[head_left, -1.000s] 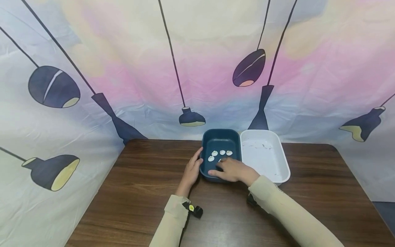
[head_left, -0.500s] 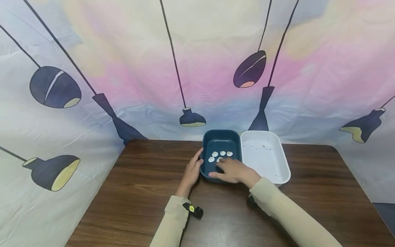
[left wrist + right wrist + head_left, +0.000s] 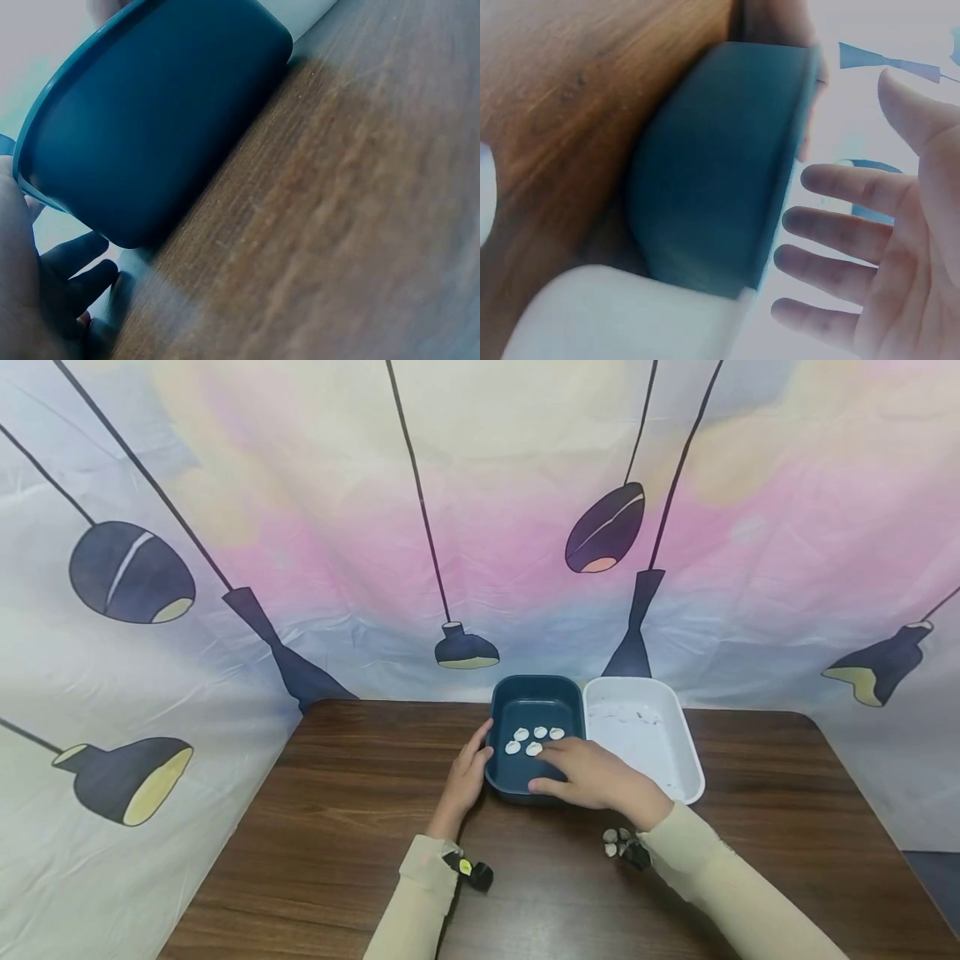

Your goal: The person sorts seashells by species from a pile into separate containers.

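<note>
Several small white oval pieces, like little shells or dumplings (image 3: 513, 747), lie in a loose group in the dark teal tray (image 3: 517, 785). My left hand (image 3: 465, 777) rests against the tray's left side, its thumb at the rim. In the left wrist view, the fingers (image 3: 79, 259) lie beside the tray's outer wall. My right hand (image 3: 592, 774) is over the tray's right front part, fingertips right beside the nearest white piece (image 3: 534, 749). The right wrist view shows its fingers (image 3: 840, 225) spread and straight, with nothing between them.
A white tray (image 3: 637, 752) stands against the teal tray's right side, with small dark specks inside. Several small greyish-white pieces (image 3: 611, 850) are on the brown table (image 3: 337, 827) near the right wrist camera. A painted cloth (image 3: 337, 527) hangs behind the table.
My right hand has drawn back to the right, uncovering the front white piece. Several greyish-white pieces now show near the right wrist camera. The left hand stays put.
</note>
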Available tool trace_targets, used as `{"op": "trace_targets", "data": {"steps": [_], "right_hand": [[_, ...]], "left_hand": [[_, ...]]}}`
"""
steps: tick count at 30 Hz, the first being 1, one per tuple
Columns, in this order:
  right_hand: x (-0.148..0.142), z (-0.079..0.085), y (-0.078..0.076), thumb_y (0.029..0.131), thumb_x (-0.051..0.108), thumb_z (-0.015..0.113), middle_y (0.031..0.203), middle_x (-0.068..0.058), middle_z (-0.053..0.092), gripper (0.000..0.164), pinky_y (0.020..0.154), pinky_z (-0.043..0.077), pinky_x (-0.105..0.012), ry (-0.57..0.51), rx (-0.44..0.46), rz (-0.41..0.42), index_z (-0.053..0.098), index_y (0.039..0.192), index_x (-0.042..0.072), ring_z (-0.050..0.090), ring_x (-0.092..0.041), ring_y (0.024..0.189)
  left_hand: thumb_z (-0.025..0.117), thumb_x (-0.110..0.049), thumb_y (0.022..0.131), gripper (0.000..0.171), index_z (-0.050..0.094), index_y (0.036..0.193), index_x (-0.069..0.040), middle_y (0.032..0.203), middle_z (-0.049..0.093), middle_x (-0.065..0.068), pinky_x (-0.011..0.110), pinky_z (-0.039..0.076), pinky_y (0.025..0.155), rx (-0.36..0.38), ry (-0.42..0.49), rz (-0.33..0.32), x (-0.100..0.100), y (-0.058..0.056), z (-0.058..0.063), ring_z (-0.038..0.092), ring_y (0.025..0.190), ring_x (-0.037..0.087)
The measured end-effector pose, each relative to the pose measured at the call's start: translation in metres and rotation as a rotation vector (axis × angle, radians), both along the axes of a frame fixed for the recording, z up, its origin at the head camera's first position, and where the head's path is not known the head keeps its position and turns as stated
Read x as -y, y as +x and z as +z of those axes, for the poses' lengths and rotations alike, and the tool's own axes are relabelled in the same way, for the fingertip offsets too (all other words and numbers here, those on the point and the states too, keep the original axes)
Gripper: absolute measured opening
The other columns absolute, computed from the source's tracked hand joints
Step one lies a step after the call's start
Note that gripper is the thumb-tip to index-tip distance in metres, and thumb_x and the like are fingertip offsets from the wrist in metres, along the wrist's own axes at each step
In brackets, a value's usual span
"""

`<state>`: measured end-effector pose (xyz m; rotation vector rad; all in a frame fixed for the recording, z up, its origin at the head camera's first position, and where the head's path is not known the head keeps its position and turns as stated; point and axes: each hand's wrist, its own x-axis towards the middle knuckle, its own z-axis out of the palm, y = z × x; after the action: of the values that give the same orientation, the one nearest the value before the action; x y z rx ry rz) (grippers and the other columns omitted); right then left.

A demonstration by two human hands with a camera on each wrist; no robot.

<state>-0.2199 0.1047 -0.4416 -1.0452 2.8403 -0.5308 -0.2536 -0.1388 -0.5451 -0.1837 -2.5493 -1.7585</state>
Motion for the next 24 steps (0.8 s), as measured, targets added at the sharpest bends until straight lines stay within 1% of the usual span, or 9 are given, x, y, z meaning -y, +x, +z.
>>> {"op": "trace_targets", "data": {"steps": [5, 13, 16, 20, 24], "right_hand": [[-0.012, 0.007, 0.008, 0.104, 0.044, 0.065, 0.134, -0.015, 0.069, 0.050, 0.107, 0.050, -0.053, -0.019, -0.036, 0.016, 0.071, 0.133, 0.004, 0.064, -0.035, 0.127], [-0.027, 0.016, 0.024, 0.102, 0.024, 0.071, 0.128, -0.014, 0.071, 0.035, 0.103, 0.053, -0.051, -0.055, -0.053, 0.069, 0.073, 0.128, 0.001, 0.066, -0.032, 0.121], [-0.033, 0.018, 0.031, 0.100, 0.019, 0.072, 0.126, -0.012, 0.072, 0.030, 0.101, 0.054, -0.050, -0.059, -0.073, 0.083, 0.074, 0.125, 0.001, 0.067, -0.031, 0.118], [-0.041, 0.019, 0.040, 0.097, 0.011, 0.075, 0.118, -0.007, 0.074, 0.023, 0.095, 0.057, -0.046, -0.077, -0.115, 0.097, 0.076, 0.118, 0.003, 0.069, -0.026, 0.110], [-0.048, 0.018, 0.047, 0.093, 0.004, 0.077, 0.106, 0.001, 0.075, 0.019, 0.086, 0.058, -0.039, -0.115, -0.143, 0.119, 0.079, 0.111, 0.009, 0.069, -0.016, 0.098]], "left_hand": [[0.044, -0.026, 0.109, 0.053, 0.045, 0.162, -0.030, 0.166, 0.042, 0.007, 0.064, 0.026, 0.122, -0.003, -0.012, 0.003, 0.000, -0.001, 0.000, 0.035, 0.154, 0.035], [0.043, -0.026, 0.110, 0.053, 0.044, 0.163, -0.030, 0.167, 0.040, 0.006, 0.064, 0.025, 0.122, -0.005, -0.005, -0.009, 0.001, 0.000, 0.000, 0.034, 0.155, 0.034], [0.043, -0.027, 0.110, 0.053, 0.044, 0.163, -0.030, 0.167, 0.040, 0.006, 0.064, 0.025, 0.122, -0.001, -0.006, -0.010, 0.001, 0.000, -0.001, 0.034, 0.155, 0.034], [0.043, -0.027, 0.110, 0.053, 0.044, 0.163, -0.030, 0.167, 0.040, 0.006, 0.064, 0.025, 0.122, -0.001, -0.009, -0.013, 0.001, 0.000, -0.001, 0.034, 0.155, 0.034], [0.043, -0.025, 0.110, 0.053, 0.044, 0.163, -0.030, 0.167, 0.041, 0.004, 0.064, 0.025, 0.122, -0.002, -0.011, -0.005, 0.001, -0.001, -0.001, 0.034, 0.155, 0.034]]}}
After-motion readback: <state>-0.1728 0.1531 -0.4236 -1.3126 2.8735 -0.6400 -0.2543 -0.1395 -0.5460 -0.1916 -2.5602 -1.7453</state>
